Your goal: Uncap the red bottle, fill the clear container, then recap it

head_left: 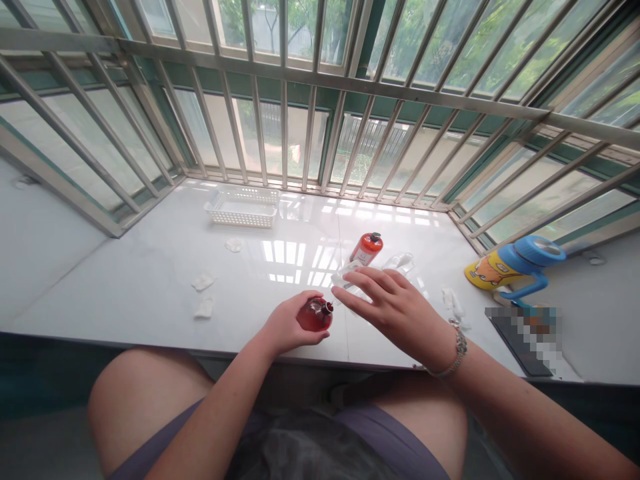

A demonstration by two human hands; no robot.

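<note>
My left hand (290,325) is wrapped round a small round red bottle (315,315) with a dark neck pointing right, held just above the white sill (150,293). My right hand (395,303) hovers to the right of it with fingers stretched out flat, its fingertips over a clear plastic wrapper (350,277) on the sill. Behind the wrapper lies an orange-red bottle with a black cap (367,248). A bracelet sits on my right wrist.
A white perforated basket (243,207) stands at the back by the window bars (280,120). Several white pads lie left of centre (204,293). A blue and yellow cup (510,265) lies on its side at right, next to a dark flat object (520,343).
</note>
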